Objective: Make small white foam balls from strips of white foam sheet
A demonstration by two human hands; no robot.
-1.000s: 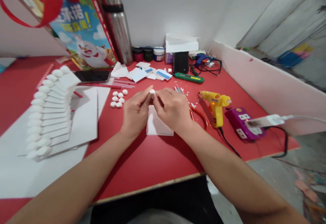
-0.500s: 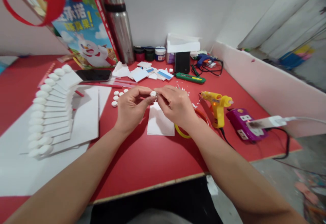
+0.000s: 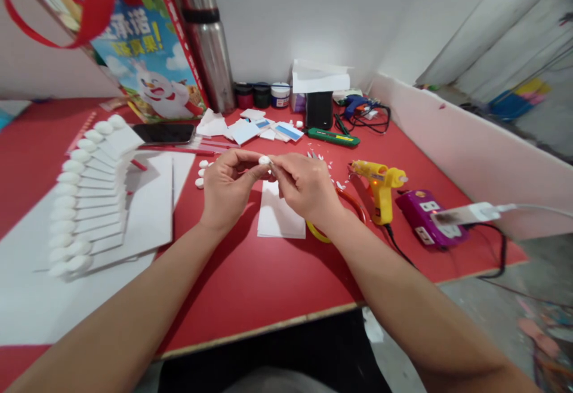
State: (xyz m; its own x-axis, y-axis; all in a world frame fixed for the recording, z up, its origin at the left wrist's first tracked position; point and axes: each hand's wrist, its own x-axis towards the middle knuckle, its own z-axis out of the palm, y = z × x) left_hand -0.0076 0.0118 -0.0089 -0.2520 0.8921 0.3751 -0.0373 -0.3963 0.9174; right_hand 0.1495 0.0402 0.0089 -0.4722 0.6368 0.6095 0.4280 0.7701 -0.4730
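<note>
Between the fingertips of both hands, above the table's middle, is a small round white piece (image 3: 264,160). My left hand (image 3: 227,189) pinches it from the left. My right hand (image 3: 305,185) is closed at its right side; whether its fingers hold anything else is hidden. Below my hands lies a stack of white paper pieces (image 3: 281,214). Several similar white round pieces (image 3: 200,182) rest on the table beside my left hand. Further left, a curved row of white discs (image 3: 67,196) stands along thin white cards on a white board (image 3: 154,220).
A yellow hot glue gun (image 3: 381,187) stands right of my hands, near a purple power socket block (image 3: 427,220) with a plug. Orange-and-yellow-handled scissors (image 3: 353,202) lie partly under my right wrist. Behind are a green cutter (image 3: 333,137), card scraps (image 3: 244,130), a phone (image 3: 165,133) and a steel flask (image 3: 208,53).
Both hands have shifted very slightly left with the white piece, which now looks tilted differently between the fingertips. Other things have stayed put.
</note>
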